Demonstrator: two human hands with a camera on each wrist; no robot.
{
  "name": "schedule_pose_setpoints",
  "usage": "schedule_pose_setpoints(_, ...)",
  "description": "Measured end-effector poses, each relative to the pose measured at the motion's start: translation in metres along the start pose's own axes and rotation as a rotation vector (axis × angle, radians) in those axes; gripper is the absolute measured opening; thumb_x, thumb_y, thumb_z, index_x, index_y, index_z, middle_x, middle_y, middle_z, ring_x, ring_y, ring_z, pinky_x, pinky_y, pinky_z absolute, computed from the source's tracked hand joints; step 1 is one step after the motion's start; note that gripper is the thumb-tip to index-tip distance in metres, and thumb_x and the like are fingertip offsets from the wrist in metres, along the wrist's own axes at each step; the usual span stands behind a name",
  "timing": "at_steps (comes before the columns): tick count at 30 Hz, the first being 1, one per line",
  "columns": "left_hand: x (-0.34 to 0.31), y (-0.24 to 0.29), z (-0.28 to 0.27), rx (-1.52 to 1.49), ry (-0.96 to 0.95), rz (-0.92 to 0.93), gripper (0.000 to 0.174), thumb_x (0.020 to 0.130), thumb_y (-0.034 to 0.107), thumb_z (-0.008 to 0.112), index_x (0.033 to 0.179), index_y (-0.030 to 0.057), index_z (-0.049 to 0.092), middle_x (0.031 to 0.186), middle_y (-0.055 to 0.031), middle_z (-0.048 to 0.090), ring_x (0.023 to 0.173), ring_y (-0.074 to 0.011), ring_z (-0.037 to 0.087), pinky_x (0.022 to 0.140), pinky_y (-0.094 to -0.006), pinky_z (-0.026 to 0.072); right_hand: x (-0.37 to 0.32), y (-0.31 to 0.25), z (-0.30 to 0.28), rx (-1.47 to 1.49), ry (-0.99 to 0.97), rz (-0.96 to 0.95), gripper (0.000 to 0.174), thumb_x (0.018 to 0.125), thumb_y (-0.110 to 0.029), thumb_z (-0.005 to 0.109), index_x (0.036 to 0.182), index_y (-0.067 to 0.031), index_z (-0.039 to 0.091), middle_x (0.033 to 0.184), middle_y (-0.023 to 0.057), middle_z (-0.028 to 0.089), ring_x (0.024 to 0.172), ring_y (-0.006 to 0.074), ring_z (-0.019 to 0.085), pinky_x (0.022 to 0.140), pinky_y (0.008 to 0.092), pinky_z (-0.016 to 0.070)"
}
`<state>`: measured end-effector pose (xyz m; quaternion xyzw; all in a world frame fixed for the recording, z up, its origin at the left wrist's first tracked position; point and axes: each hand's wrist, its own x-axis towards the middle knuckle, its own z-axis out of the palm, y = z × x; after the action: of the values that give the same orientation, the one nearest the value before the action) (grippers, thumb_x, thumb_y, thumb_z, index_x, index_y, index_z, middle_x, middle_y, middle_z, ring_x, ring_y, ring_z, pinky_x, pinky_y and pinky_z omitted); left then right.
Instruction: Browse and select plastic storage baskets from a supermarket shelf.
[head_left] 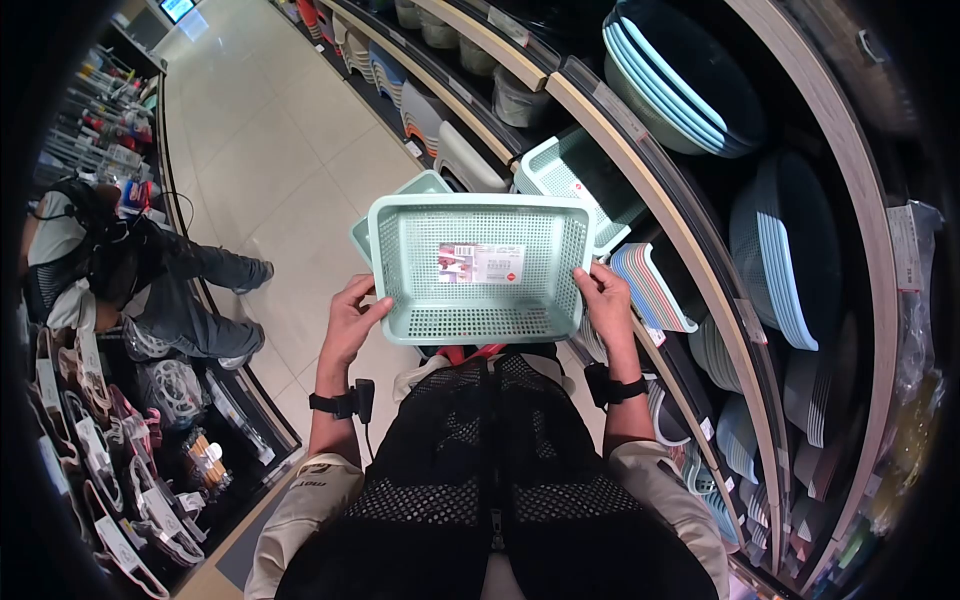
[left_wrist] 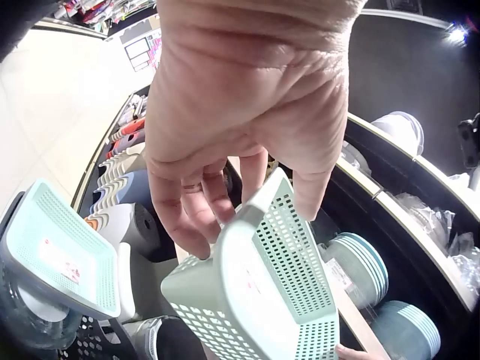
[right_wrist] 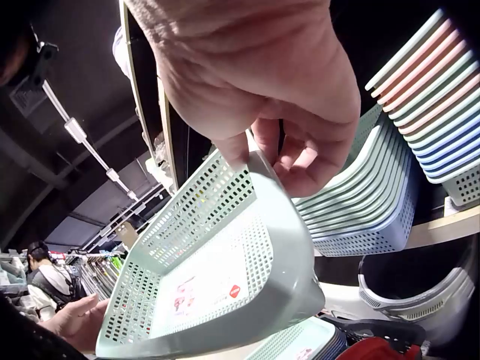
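A mint-green perforated plastic basket (head_left: 480,327) is held up in front of the body, its inside facing the head camera. A printed label (head_left: 490,263) lies on its bottom. My left hand (head_left: 352,312) grips the left short end, thumb at the rim and fingers behind. At the opposite end, my right hand (head_left: 606,298) pinches the rim between thumb and fingers; the right wrist view shows this basket end (right_wrist: 281,247) up close. Behind the held basket, another mint-green basket (head_left: 425,183) is partly hidden; it appears lower left in the left wrist view (left_wrist: 94,281).
On the right, curved shelves carry a stack of mint-green baskets (right_wrist: 367,199), a stack of multicoloured baskets (right_wrist: 431,105) and nested basins (head_left: 660,85). Stools (head_left: 425,115) line the shelf farther along. Across the tiled aisle (head_left: 250,130), a person (head_left: 190,280) stands beside hanging goods.
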<state>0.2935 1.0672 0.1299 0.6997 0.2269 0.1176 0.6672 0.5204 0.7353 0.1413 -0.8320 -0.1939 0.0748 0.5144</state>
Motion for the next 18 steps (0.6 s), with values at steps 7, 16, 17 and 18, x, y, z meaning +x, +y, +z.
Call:
schedule_pose_setpoints(7,0.003,-0.009,0.005,-0.139,-0.113,-0.119,0.059,0.089,0.01,0.076,0.143,0.0003,0.055,0.114,-0.0009,0.07,0.098,-0.0091,0.06,0.09,-0.028,0.0508,-0.002,0.0,0.0,0.101,-0.023,0.23,0.025,0.097,-0.016,0.067,0.113,0.0023,0.073,0.062,-0.0054,0.056,0.057,0.0022,0.043,0.054,0.0226,0.0363)
schedule_pose_setpoints(16,-0.003,-0.022,0.009,-0.118,-0.207,-0.199,0.072,0.094,0.013,0.072,0.157,0.0081,0.037,0.127,-0.0062,0.064,0.097,-0.0132,0.065,0.076,-0.0248,0.0545,-0.005,-0.005,0.001,0.234,-0.093,0.328,0.057,0.096,-0.006,0.068,0.148,0.0026,0.047,0.114,0.0085,0.07,0.095,0.0082,0.063,0.088,0.0238,0.0506)
schedule_pose_setpoints(17,-0.005,-0.017,0.011,-0.157,-0.225,-0.293,0.073,0.095,0.013,0.07,0.158,0.0089,0.033,0.124,-0.0073,0.065,0.097,-0.0138,0.066,0.07,-0.0247,0.0562,-0.004,-0.005,0.003,0.181,-0.104,0.288,0.061,0.095,-0.005,0.067,0.151,0.0026,0.044,0.116,0.0128,0.071,0.098,0.0105,0.065,0.085,0.0273,0.054)
schedule_pose_setpoints(18,-0.006,-0.011,0.013,-0.197,-0.243,-0.386,0.073,0.096,0.012,0.068,0.159,0.0097,0.03,0.121,-0.0084,0.065,0.096,-0.0144,0.068,0.064,-0.0246,0.0578,-0.003,-0.005,0.004,0.182,-0.108,0.287,0.061,0.095,-0.005,0.067,0.151,0.0026,0.044,0.116,0.0128,0.071,0.098,0.0105,0.065,0.085,0.0273,0.054)
